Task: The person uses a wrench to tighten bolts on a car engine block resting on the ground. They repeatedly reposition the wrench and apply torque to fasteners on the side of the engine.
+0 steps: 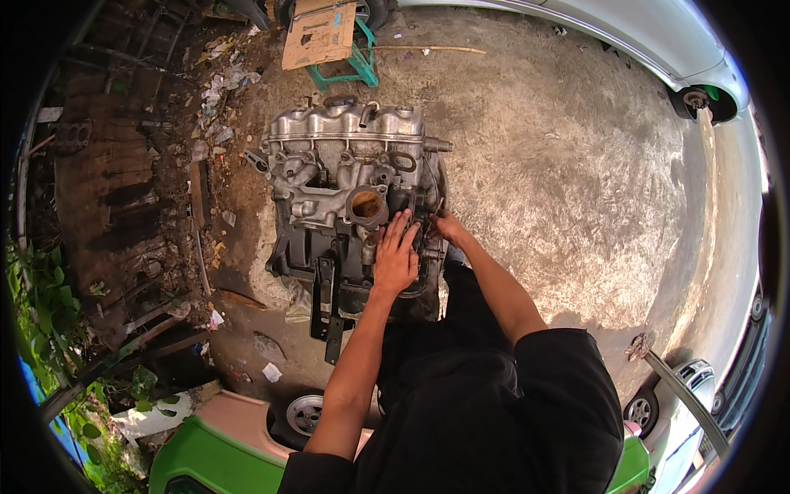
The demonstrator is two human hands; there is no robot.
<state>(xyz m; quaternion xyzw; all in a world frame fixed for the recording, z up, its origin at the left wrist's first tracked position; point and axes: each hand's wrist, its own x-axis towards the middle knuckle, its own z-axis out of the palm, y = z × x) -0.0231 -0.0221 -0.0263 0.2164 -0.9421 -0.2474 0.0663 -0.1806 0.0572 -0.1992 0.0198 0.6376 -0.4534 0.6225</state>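
Note:
A bare car engine [329, 214] stands on the ground in front of me, with a silver ribbed valve cover [346, 123] at its far side. My left hand [397, 257] lies on the engine's near right part with its fingers stretched out, beside the round open port [367, 206] of the intake manifold. At the engine's right edge is my right hand [448, 228], its fingers curled in against the side. Whatever those fingers hold is hidden. A black metal bracket [327, 288] sticks out from the near side of the block, left of my left hand.
Beyond the engine, a green plastic stool [358, 66] carries a cardboard sheet [319, 34] with tools on it. Rubbish and planks line the left side. A pale car [642, 33] stands at far right; a green and pink vehicle [214, 445] is near left. Concrete floor [559, 173] stretches rightward.

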